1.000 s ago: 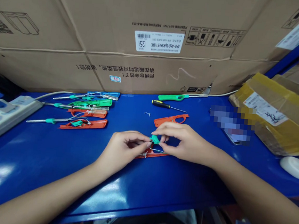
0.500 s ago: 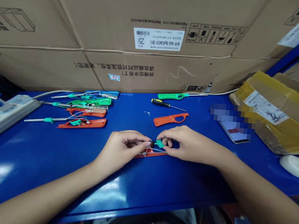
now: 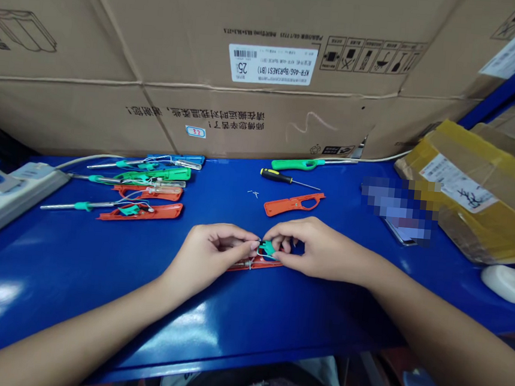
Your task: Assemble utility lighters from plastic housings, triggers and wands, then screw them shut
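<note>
Between thumb and fingers, my right hand (image 3: pixel 300 243) pinches a small green plastic trigger (image 3: pixel 267 248). My left hand (image 3: pixel 223 250) is closed in a pinch on a small black part (image 3: pixel 261 242), which meets the trigger's left end. Directly below both hands lies an orange lighter handle half (image 3: pixel 258 264) with a white wire, partly hidden by the fingers. A second orange handle half (image 3: pixel 290 204) rests beyond my right hand. Behind it are a black and yellow screwdriver (image 3: pixel 279 176) and a green long-necked lighter (image 3: pixel 300 164).
Several opened lighters with metal tubes, among them an orange one (image 3: pixel 161 211), lie at the left beside a white power strip (image 3: pixel 14 196). A phone (image 3: pixel 399 223) and a yellow-taped carton (image 3: pixel 465 193) are at the right. A large cardboard box (image 3: pixel 178 114) stands along the back.
My right hand has shifted slightly left, bringing the green trigger up against the black part in my left hand. The left hand has barely moved.
</note>
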`<state>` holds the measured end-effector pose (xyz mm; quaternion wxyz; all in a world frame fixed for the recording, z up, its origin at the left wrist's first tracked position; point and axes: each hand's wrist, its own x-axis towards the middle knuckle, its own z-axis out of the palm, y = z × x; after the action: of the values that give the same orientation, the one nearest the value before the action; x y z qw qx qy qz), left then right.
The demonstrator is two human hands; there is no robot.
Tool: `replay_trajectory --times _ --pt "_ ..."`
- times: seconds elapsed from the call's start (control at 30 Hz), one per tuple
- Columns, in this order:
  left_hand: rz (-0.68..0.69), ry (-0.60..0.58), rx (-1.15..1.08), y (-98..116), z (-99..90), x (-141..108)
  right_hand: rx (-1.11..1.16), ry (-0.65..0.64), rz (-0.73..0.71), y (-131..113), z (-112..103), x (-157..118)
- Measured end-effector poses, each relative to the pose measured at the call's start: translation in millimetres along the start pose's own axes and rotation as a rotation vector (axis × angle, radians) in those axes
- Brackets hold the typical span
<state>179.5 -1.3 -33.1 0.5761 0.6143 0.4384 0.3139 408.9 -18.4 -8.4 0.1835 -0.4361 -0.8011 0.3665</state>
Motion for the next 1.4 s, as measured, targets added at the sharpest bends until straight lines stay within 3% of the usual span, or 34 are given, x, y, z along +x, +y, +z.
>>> replay_trajectory --times 0.4,1.1,1.4 --pt "-0.057 0.012 -0.033 1.7 0.7 -0.5 0.249 0.004 0.195 4.2 1.2 2.8" --pt "-0.026 0.019 -0.035 4.5 1.3 -1.6 0.272 0.043 0.211 -2.8 2.7 3.3" --pt "0.172 0.07 0.093 6.1 2.0 -4.2 0.295 0.031 0.179 -2.1 3.9 1.8"
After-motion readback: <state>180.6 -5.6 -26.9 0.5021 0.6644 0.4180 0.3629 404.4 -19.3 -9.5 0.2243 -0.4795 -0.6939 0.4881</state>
